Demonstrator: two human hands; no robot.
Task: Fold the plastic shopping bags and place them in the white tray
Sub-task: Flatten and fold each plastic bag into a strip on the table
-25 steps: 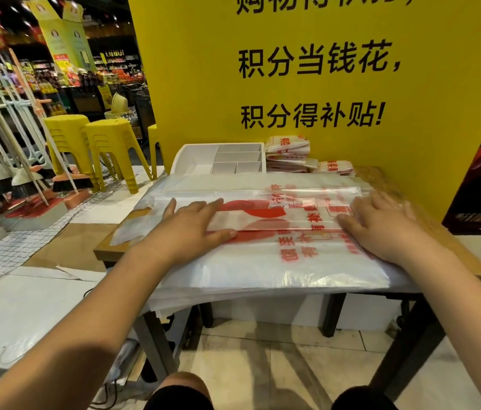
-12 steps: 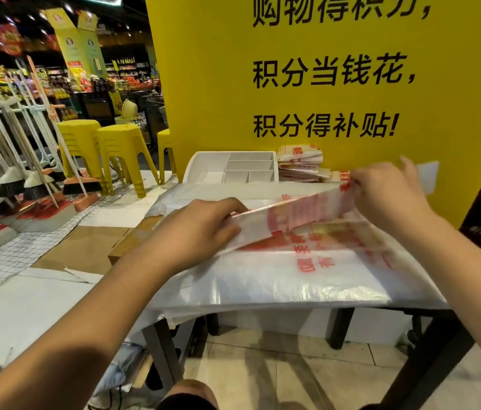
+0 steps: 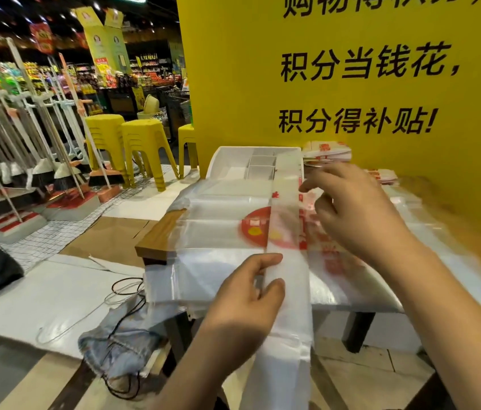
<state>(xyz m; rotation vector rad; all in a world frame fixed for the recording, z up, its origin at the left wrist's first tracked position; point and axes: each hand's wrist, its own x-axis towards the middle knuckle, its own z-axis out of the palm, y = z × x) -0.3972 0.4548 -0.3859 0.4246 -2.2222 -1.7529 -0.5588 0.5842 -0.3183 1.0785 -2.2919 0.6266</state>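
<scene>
Now, on the head camera, the white divided plastic tray [image 3: 218, 165] sits at the wooden table's [image 3: 156, 241] far side, its contents partly hidden. Earlier the folded red-printed plastic bag [image 3: 285, 208] ran left to right. It now lies near to far, with its near end hanging off the table. The left hand [image 3: 248, 297] pinches it. The right hand [image 3: 357, 214] curls at its far part; I cannot tell if it grips.

The left hand [image 3: 245, 294] pinches a folded bag strip [image 3: 294, 321] above the bag stack [image 3: 218, 232]; the blurred right hand [image 3: 354, 208] seems to hold its far end.
</scene>
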